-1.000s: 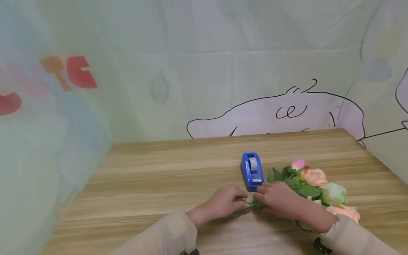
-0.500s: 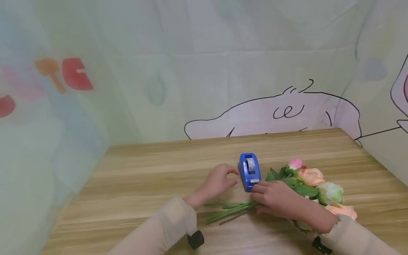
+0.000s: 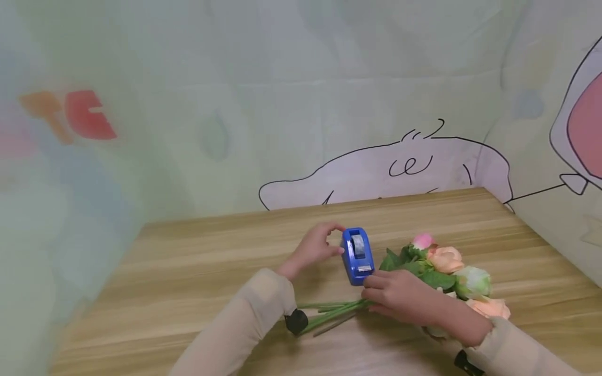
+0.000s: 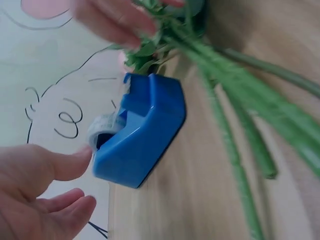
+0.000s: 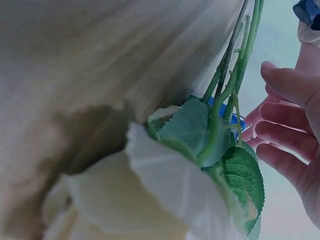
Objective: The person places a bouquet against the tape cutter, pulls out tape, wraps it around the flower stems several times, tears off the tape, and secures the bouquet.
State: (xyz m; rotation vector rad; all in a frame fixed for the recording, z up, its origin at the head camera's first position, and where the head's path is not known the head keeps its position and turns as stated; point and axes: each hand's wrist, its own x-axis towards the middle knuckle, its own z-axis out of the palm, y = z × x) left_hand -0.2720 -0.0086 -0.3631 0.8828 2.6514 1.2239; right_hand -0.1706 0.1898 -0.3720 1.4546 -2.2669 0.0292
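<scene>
Two hands are around a blue tape dispenser (image 3: 358, 256) and a bunch of artificial flowers (image 3: 444, 259) on the table. My left hand (image 3: 316, 245) reaches to the dispenser's far left end. Its thumb tip comes right at the clear tape roll (image 4: 104, 127) in the left wrist view, the other fingers spread apart below. My right hand (image 3: 400, 292) lies over the upper part of the green stems (image 3: 336, 313), close to the dispenser's near end. In the right wrist view, its fingers (image 5: 285, 137) are loosely bent beside the stems, thumb apart from them.
Pink, peach and whitish-green blooms with leaves spread to the right of my right hand. The wooden table (image 3: 202, 271) meets a printed fabric backdrop (image 3: 282, 130) at its far edge. Black wrist mounts (image 3: 296, 321) hang under both sleeves.
My left hand has left the stem ends and moved up and forward to the tape dispenser. The stems now show uncovered. My right hand stays over the bunch; the head view has shifted right.
</scene>
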